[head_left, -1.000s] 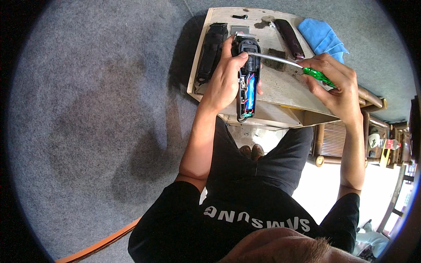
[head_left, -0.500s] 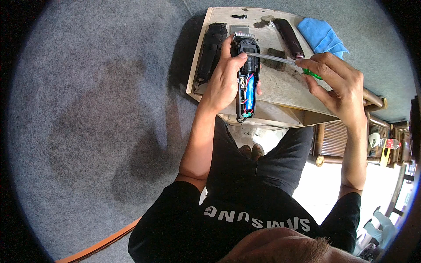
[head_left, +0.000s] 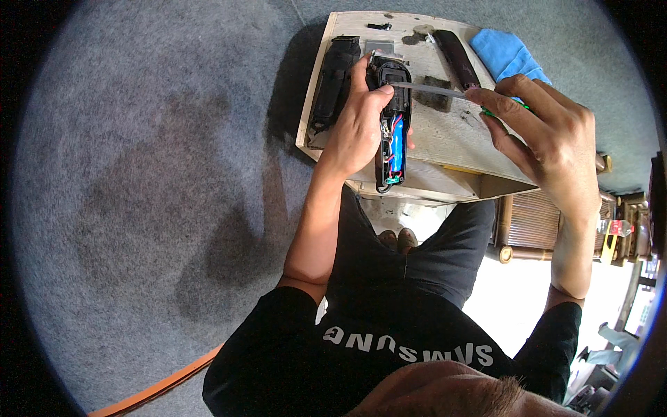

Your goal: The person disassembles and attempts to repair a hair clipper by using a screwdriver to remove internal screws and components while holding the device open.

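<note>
My left hand (head_left: pixel 356 130) is wrapped round an opened hair clipper (head_left: pixel 394 104), its blade end pointing away from me. The clipper's casing is off on the upper side, baring a blue battery (head_left: pixel 397 144), red wires and a small green board at the near end. My right hand (head_left: pixel 549 135) grips the green handle of a screwdriver (head_left: pixel 434 90), mostly covered by the fingers. Its long metal shaft lies across to the left, and the tip meets the clipper's upper part beside my left thumb. The exact contact of the tip is too small to tell.
On the wooden table (head_left: pixel 445 142) lie a black clipper cover (head_left: pixel 337 83) at left, a dark elongated casing (head_left: pixel 455 59), a dark square pad (head_left: pixel 435 94), a blue cloth (head_left: pixel 507 54) and a small black part (head_left: pixel 379 26). A bamboo bench (head_left: pixel 531 226) stands at right.
My right hand has shifted slightly right and its wrist has turned, with the screwdriver handle rolled further under the fingers. The clipper and my left hand have hardly moved.
</note>
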Motion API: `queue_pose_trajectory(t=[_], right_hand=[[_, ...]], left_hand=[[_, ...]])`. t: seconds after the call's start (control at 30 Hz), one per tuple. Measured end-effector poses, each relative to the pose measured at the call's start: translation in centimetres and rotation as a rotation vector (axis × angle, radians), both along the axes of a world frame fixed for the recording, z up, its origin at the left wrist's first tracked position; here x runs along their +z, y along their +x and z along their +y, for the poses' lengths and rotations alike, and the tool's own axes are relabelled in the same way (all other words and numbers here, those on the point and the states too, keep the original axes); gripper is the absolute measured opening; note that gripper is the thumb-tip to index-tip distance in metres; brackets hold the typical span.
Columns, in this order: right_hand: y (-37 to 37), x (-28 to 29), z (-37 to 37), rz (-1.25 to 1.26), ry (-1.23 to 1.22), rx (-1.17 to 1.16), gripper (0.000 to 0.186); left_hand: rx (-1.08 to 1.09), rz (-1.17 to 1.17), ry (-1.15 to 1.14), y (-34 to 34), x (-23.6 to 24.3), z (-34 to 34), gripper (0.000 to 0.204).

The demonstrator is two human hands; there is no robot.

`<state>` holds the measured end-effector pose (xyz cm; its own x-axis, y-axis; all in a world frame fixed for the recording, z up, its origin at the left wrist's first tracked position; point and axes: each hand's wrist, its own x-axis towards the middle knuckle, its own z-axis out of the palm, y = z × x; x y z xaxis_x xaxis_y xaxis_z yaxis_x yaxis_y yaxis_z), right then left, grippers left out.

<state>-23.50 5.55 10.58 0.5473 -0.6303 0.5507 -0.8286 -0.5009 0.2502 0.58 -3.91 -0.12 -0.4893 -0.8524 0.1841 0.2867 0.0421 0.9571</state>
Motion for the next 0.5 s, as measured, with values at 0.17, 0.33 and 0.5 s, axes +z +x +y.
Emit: queue_pose_trajectory(t=[0.17, 0.33, 0.5], right_hand=[[0.0, 0.1, 0.1, 0.0, 0.018, 0.002, 0.028], [0.1, 0.8, 0.1, 0.015, 0.057, -0.001, 0.027], [0.6, 3.2, -0.2, 0.079, 0.113, 0.038, 0.026]], left_hand=[[0.049, -0.084, -0.034, -0.2, -0.1, 0.0, 0.055], [0.06, -0.111, -0.069, -0.2, -0.5, -0.2, 0.052], [0.059, -0.134, -0.076, -0.4, -0.4, -0.2, 0.05]])
